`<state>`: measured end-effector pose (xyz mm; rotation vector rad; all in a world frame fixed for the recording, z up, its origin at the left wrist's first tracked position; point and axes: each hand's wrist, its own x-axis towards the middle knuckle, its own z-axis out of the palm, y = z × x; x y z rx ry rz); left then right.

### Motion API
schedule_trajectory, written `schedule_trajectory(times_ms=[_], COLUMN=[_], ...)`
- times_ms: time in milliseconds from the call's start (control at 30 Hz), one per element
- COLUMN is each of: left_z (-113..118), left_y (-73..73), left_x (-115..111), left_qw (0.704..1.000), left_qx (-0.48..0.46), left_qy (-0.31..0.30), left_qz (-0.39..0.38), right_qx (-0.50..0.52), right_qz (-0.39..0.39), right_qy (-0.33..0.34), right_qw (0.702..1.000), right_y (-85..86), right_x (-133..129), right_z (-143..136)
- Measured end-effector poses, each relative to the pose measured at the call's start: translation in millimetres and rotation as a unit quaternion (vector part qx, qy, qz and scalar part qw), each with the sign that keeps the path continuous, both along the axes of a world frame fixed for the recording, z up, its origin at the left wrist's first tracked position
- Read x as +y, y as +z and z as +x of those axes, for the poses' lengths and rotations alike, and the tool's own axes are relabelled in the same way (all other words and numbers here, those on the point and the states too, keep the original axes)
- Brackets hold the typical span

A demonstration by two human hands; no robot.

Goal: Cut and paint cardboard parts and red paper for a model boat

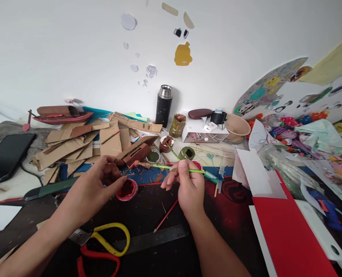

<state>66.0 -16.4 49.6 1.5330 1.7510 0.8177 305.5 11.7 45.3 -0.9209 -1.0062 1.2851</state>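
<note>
My right hand [188, 184] pinches a bright green paintbrush [166, 167] that points left. Between the fingers of my left hand [101, 182] is a small thin stick [126, 170], and the brush tip is close to or touching its end. A jar of red paint [126, 189] stands just below and right of my left fingertips. Behind the hands are a brown paint jar [166, 143] with a green brush in it, a dark green paint jar [187, 153] and a brown cardboard boat piece [136, 154].
Scissors [110, 240], a metal ruler [156, 238] and a red pencil [165, 216] lie in front. Cardboard scraps [72, 144] and a finished-looking boat [62, 114] are at the back left. A black flask [164, 105] stands behind; red paper [292, 234] is at right.
</note>
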Motion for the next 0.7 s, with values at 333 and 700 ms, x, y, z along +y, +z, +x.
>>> schedule_trajectory(times_ms=[333, 700], left_z=[3.9, 12.4], left_y=[0.1, 6.2], left_x=[-4.7, -6.1], left_qw=[0.998, 0.988], left_qx=[0.059, 0.151], left_qy=[0.012, 0.024], left_qz=[0.022, 0.036], right_qx=[-0.003, -0.005], right_qz=[-0.006, -0.01], right_qy=[0.013, 0.023], right_qw=[1.0, 1.0], right_y=[-0.5, -0.5], right_x=[0.1, 0.1], right_z=[-0.1, 0.1])
